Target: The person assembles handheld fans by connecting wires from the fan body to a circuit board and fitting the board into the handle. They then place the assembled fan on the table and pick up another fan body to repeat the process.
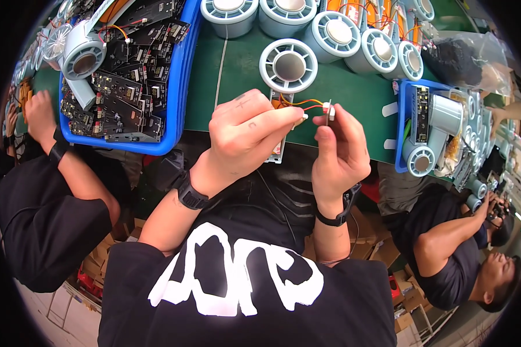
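My left hand (240, 136) is closed in a pinch in front of my chest, with a small white tip (305, 117) showing at its fingertips. Just beside it, the thumb and fingers of my right hand (342, 159) grip a small white connector (329, 109) on a thin part seen nearly edge-on. A red and yellow wire pair (307, 104) runs to that connector from behind my left fingers. Beneath the hands, at the table edge, lies a light-blue cylindrical housing with a round ribbed end (288, 65); my left hand hides part of its long body.
A blue bin (176, 110) of black circuit boards (118, 104) stands left, a light-blue housing (84, 58) resting on it. Several similar housings (333, 34) line the green table's (208, 87) far side. Another blue bin (400, 133) stands right. Co-workers sit on both sides.
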Demonstrator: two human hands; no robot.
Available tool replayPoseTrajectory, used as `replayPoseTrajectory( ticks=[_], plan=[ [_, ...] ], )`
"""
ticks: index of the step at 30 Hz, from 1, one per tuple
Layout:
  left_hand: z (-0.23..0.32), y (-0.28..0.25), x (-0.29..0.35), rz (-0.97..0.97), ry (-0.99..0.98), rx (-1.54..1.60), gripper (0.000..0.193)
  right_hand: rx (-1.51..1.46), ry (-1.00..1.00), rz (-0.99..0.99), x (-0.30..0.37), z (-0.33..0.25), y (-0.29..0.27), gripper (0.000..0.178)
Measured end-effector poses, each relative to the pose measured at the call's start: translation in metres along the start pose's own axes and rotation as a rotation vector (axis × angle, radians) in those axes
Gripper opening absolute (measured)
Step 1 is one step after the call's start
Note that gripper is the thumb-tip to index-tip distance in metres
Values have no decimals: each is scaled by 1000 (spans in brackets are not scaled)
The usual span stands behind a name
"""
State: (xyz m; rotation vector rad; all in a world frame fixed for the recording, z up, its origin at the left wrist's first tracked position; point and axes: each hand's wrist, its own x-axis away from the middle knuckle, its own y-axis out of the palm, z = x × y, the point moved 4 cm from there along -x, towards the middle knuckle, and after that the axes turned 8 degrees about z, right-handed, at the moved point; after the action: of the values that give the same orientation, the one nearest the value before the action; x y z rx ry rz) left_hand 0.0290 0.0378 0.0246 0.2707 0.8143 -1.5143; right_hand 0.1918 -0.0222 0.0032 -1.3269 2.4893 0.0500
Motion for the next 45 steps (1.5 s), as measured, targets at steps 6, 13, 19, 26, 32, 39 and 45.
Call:
replayPoseTrajectory(
  ticks=[6,13,19,26,32,39,45],
  plan=[
    [-2,6,2,36,-28,43,26,52,-97,-76,7,-2,2,34],
    [-1,7,0,29,-8,48,24,131,-147,-114,9,0,0,28],
    [0,6,1,-26,49,-25,22,171,-139,-127,7,-5,-1,29],
    [-4,10,1,3,27,43,20,263,-184,-322,-13,-13,-7,31],
    [-3,10,2,-104,23,-1,23,291,-194,-424,-30,-26,-8,32],
    [-7,10,1,-86,46,23,27,333,-214,-536,-40,-32,-5,34],
    [-1,8,-1,-112,30,25,30,288,-206,-503,-39,-27,-8,30]
  ],
)
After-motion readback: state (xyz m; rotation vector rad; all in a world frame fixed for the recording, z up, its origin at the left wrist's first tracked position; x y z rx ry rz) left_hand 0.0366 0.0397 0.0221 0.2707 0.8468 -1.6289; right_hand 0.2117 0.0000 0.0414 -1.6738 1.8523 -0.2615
